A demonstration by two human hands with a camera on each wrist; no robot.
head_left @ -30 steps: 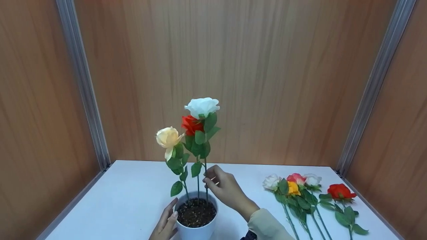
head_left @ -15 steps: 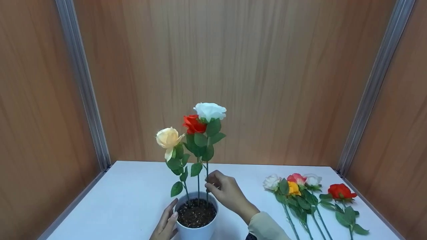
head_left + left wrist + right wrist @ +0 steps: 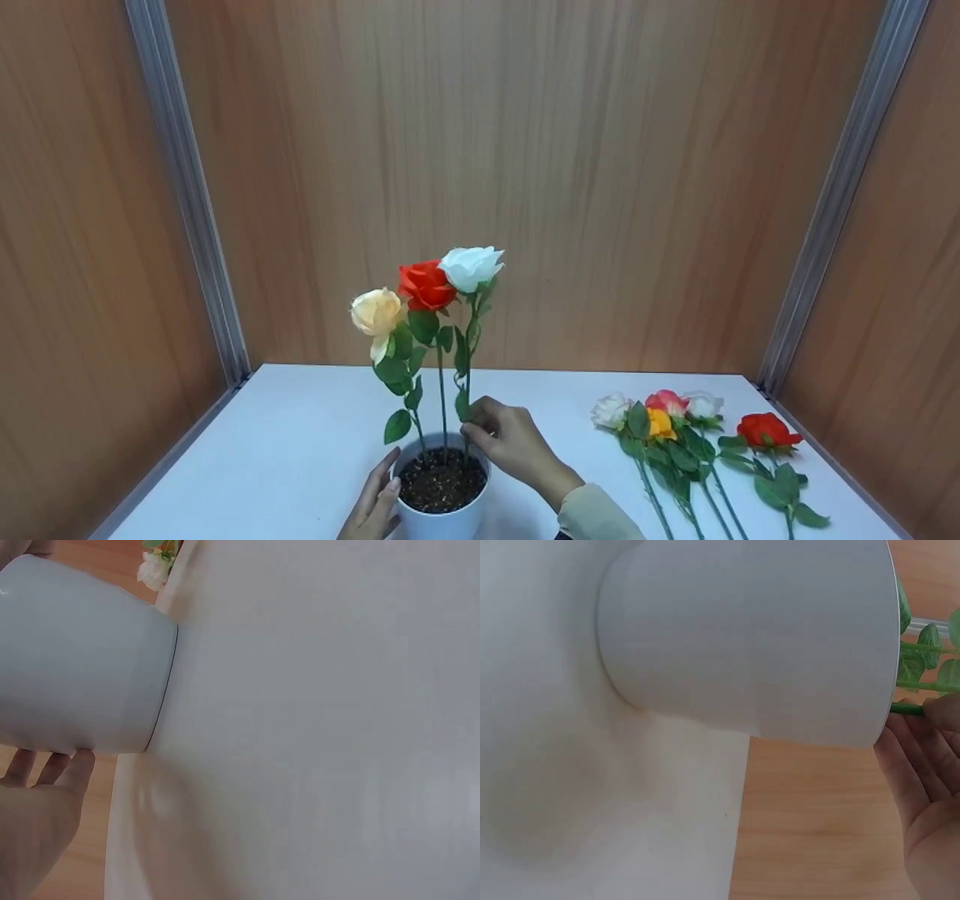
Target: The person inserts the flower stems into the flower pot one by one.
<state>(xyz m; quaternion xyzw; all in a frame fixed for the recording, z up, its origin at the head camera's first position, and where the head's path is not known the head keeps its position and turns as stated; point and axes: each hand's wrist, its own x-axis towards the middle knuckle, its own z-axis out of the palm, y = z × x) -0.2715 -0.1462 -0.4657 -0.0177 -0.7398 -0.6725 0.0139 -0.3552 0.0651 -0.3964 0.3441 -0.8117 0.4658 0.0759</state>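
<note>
A white rose (image 3: 471,269) stands at the right of the white pot (image 3: 442,517), its stem running down to the dark soil (image 3: 442,480). My right hand (image 3: 517,442) pinches that stem low down, between thumb and fingertips, just above the rim. In the right wrist view the green stem (image 3: 907,709) shows between the pot's rim and the right hand (image 3: 934,787). A red rose (image 3: 426,286) and a cream rose (image 3: 376,311) also stand in the soil. My left hand (image 3: 371,502) rests its extended fingers against the pot's left side; in the left wrist view its fingertips (image 3: 81,761) touch the wall.
Several roses lie on the white table (image 3: 300,450) at the right: a white rose (image 3: 611,410), a pink rose (image 3: 667,402), a yellow rose (image 3: 661,424) and a separate red rose (image 3: 766,432). Wood panels (image 3: 525,150) enclose the table behind and at both sides.
The white rose has come down with my right hand, and its head has turned and shifted right of the red one. The red rose leans slightly left. My left hand stays on the pot.
</note>
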